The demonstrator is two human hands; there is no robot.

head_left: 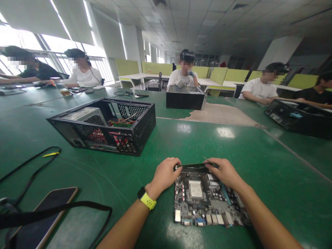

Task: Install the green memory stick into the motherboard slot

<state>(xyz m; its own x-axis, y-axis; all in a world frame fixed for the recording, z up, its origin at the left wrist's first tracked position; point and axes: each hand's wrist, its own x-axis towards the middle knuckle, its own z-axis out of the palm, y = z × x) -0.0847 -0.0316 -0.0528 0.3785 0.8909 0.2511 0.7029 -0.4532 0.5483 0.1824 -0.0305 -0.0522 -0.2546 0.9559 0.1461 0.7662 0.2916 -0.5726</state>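
Note:
A computer motherboard (204, 200) lies flat on the green table (233, 148) right in front of me. At its far edge a thin memory stick (193, 166) stands on its long side. My left hand (166, 174), with a yellow-strapped watch on the wrist, is closed in a pinch on the stick's left end. My right hand (225, 173) is closed on the stick's right end, and a second thin stick (210, 162) pokes out above its fingers.
An open black computer case (106, 126) sits at the left middle. A phone (41, 218) and black straps (52, 209) lie at the near left. Other cases (186, 97) (298, 117) stand farther off. Several seated people work around the far side.

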